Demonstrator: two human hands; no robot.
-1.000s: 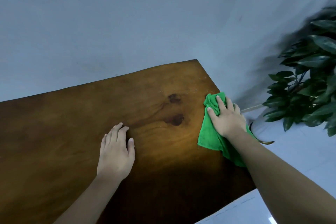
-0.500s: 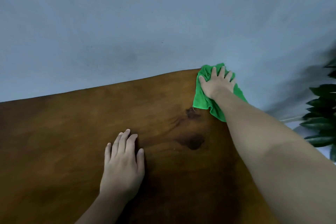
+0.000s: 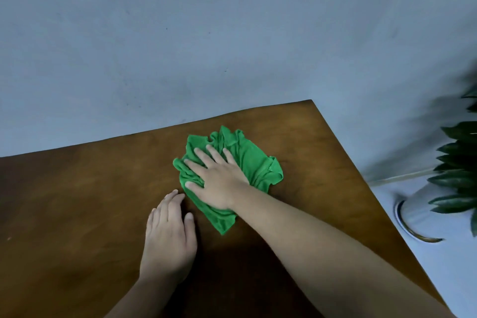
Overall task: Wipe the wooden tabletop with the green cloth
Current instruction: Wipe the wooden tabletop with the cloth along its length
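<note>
A green cloth (image 3: 233,175) is being pressed flat against a wooden tabletop (image 3: 77,201) by the right hand (image 3: 218,183), whose fingers (image 3: 204,156) are being held spread and extended, palm down, on top of the fabric rather than curled around it. The cloth is being shown crumpled and bunched, lying in the far right part of the tabletop, near but not at the far right corner, with folds fanning out beyond the fingertips and a tail of fabric trailing toward the near side beneath the wrist. The bare right forearm (image 3: 322,253) is being stretched diagonally across the dark wood from the lower right of the view.

The left hand (image 3: 169,237) is being rested palm down and open on the bare wood just beside the cloth's near left edge, fingers held together and pointed toward the far side; nothing is being gripped by it, and whether its fingertips are touching the cloth cannot be told.

A pale grey wall (image 3: 232,33) is being seen behind the table's far edge. At the right, dark green plant leaves (image 3: 456,170) are being shown blurred above a pale round pot (image 3: 418,217) standing on a light floor (image 3: 438,266).
</note>
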